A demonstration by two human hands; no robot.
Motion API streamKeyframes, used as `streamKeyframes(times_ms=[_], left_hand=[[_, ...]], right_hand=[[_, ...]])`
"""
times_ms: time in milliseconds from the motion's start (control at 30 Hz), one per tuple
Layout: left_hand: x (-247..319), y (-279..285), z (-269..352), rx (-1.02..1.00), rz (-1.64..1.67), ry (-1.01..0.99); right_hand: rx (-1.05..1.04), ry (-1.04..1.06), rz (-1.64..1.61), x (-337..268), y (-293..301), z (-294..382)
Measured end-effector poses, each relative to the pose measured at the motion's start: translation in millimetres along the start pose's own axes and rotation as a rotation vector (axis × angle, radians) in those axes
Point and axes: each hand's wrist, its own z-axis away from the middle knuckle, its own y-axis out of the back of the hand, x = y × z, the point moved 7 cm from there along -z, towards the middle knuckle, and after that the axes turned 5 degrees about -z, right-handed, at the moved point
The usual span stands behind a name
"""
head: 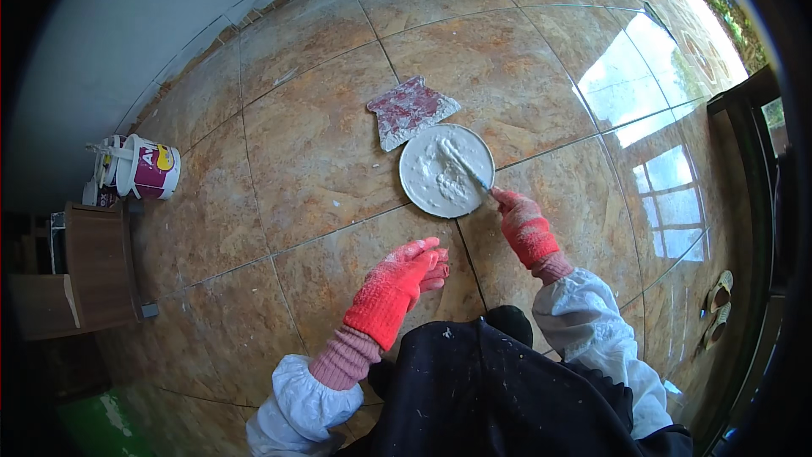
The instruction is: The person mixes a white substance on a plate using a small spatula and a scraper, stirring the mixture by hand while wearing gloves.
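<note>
In a red work glove dusted white, my right hand (520, 219) grips the handle end of a stirring tool (463, 164). The tool is coated in white paste, and its head lies in the paste. Thick, lumpy white paste (431, 187) fills a round container (402, 185) on the tiled floor. My left hand (403, 279), gloved the same way, hangs with fingers bent and apart, nearer to me than the container, and holds nothing. Touching the container's far left rim is a dark red flat piece (412, 105) smeared with dried white material.
Labelled plastic buckets (149, 168) stand by the left wall (114, 19), close to a brown wooden cabinet (101, 266). A pair of shoes (718, 308) lies on the right. Daylight glares off the glossy tiles (533, 70) near a doorway at the upper right.
</note>
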Motion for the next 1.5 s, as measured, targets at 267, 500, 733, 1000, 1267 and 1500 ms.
streamKeyframes(times_ms=[267,500,733,1000,1267,1500], left_hand=[[-6.4,2.3,-4.6,-0.001,0.057,-0.013],[-2.8,7.5,-3.0,0.025,0.022,-0.002],[-4.3,2.9,-3.5,-0.013,0.024,-0.011],[-7.7,1.5,-9.7,-0.012,0.069,0.001],[-9.0,4.0,-6.2,-0.022,0.048,0.013],[-7.2,1.5,-4.7,-0.054,0.057,-0.008]], right_hand=[[0.065,0.069,-0.047,-3.0,10.0,-6.4],[-0.073,0.05,0.019,-25.3,-2.7,10.3],[0.013,0.064,0.031,-9.4,3.8,-4.7],[0.023,0.144,-0.005,-23.8,6.1,-16.2],[-0.138,0.145,0.116,-34.2,-9.3,17.1],[-0.044,0.123,0.118,-25.2,-7.0,6.1]])
